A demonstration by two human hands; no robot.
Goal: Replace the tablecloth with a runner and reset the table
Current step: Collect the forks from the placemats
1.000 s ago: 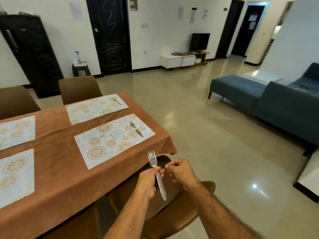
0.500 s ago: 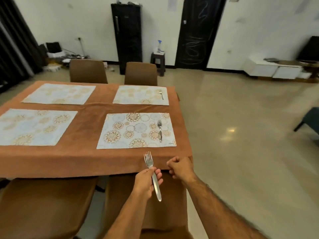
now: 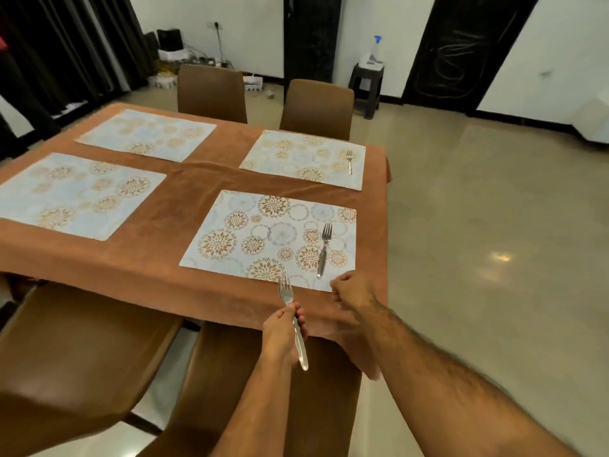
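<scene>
Fork [image 3: 292, 319] — pinched in left hand [image 3: 280, 338], tines pointing away over the table edge; bare placemats [image 3: 82, 192] lie leftward, so left hand nearer. Right hand [image 3: 351, 296] — curled, empty.

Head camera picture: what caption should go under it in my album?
Left hand holds a fork above the brown tablecloth's edge; two placemats already have forks, two have none.

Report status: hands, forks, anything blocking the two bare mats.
Left hand pinches a fork; right hand curled, empty. Two right placemats carry forks. Left placemats bare, nothing blocking.
</scene>
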